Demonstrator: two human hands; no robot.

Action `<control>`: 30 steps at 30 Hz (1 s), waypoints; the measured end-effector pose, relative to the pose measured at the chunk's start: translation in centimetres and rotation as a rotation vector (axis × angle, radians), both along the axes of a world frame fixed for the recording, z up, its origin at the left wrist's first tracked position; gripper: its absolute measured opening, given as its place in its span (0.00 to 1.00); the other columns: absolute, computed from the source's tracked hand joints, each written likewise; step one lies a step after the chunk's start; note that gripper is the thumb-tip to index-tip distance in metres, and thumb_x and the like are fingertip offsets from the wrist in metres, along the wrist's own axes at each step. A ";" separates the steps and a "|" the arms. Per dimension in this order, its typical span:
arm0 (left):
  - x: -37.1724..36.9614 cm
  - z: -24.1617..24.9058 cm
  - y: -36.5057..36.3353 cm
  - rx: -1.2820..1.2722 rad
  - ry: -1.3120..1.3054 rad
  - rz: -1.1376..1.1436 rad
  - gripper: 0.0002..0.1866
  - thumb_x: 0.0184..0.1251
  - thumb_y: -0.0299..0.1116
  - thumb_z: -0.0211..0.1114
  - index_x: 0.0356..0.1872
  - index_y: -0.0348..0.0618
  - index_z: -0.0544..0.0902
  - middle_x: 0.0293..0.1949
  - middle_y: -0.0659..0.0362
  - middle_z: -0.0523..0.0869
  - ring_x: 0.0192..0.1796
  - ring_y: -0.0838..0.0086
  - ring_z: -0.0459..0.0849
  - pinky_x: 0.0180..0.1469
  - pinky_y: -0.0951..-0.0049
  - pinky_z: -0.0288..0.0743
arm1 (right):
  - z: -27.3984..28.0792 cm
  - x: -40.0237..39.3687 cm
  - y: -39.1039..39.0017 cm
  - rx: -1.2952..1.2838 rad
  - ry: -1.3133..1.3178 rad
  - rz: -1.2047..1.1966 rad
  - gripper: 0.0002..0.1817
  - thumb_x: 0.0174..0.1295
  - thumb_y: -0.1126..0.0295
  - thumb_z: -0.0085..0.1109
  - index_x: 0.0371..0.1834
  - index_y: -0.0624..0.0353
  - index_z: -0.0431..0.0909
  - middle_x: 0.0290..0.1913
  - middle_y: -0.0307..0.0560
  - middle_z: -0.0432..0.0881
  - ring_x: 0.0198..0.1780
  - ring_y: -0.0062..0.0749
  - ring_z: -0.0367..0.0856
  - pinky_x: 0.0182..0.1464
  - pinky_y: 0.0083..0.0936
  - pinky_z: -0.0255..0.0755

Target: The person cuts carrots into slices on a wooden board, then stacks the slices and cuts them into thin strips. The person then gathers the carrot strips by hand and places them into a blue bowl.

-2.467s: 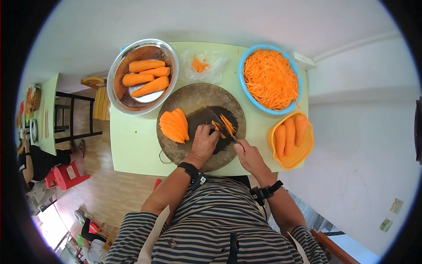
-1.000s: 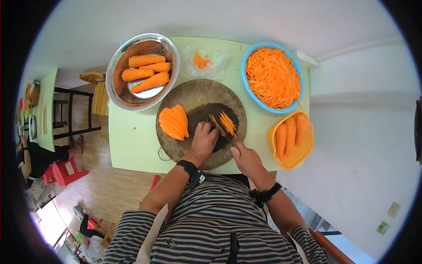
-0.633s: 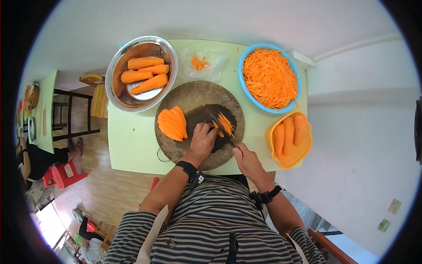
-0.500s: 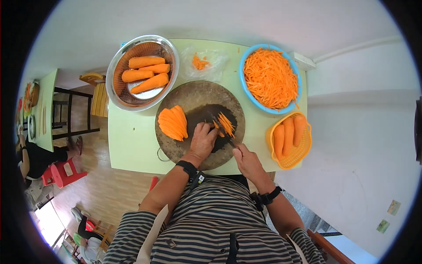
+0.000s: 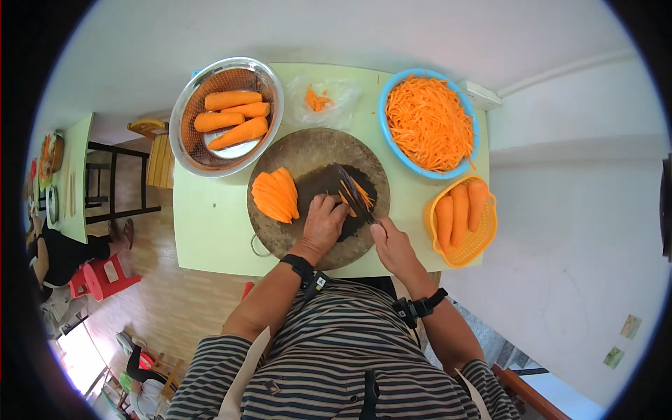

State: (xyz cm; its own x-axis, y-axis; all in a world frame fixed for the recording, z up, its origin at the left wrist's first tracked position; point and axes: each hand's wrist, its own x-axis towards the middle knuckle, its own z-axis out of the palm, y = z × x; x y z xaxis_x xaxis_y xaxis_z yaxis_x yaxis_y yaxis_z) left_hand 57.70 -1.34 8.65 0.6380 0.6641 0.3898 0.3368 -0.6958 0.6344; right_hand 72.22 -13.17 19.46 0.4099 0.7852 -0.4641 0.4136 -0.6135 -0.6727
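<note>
On the round chopping board (image 5: 318, 147), my left hand (image 5: 325, 224) presses down with curled fingers, a small bit of carrot slices (image 5: 344, 199) showing at the fingertips. My right hand (image 5: 394, 246) is wrapped round the handle of a knife (image 5: 355, 195), its dark blade angled up and left just beside the left fingertips. Thin carrot strips (image 5: 363, 194) lie along the blade's right side. A fanned stack of carrot slices (image 5: 274, 196) rests on the board's left part, apart from both hands.
Whole carrots lie in a metal basin (image 5: 179, 133) at back left and in a yellow basket (image 5: 467, 260) at right. A blue bowl (image 5: 383, 119) is heaped with shredded carrot (image 5: 428, 122). Carrot scraps sit on a plastic bag (image 5: 343, 105). Other people sit far left.
The knife blade has tilted and shifted slightly, now partly covering the carrot strips. My right hand has moved a little; the left hand stays nearly in place.
</note>
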 end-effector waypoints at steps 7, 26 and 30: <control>0.0 0.0 0.1 -0.011 -0.016 -0.004 0.13 0.52 0.21 0.74 0.41 0.38 0.85 0.43 0.53 0.82 0.49 0.54 0.78 0.52 0.58 0.76 | 1.3 -0.1 -3.0 -0.040 -0.012 0.085 0.19 0.79 0.55 0.48 0.55 0.61 0.74 0.37 0.69 0.84 0.43 0.68 0.84 0.44 0.50 0.76; -0.1 0.2 0.2 -0.011 -0.028 -0.022 0.13 0.52 0.24 0.72 0.42 0.42 0.87 0.44 0.55 0.82 0.51 0.56 0.77 0.55 0.59 0.75 | -0.4 0.3 0.3 -0.037 0.091 -0.043 0.20 0.79 0.55 0.48 0.58 0.61 0.75 0.37 0.69 0.84 0.44 0.68 0.84 0.45 0.48 0.76; 0.0 -0.2 0.0 -0.010 -0.014 0.006 0.13 0.53 0.24 0.72 0.41 0.42 0.86 0.43 0.55 0.82 0.51 0.56 0.77 0.55 0.59 0.75 | 0.7 0.2 -1.3 -0.031 0.043 0.043 0.20 0.79 0.55 0.47 0.57 0.61 0.75 0.38 0.69 0.84 0.44 0.68 0.84 0.45 0.48 0.76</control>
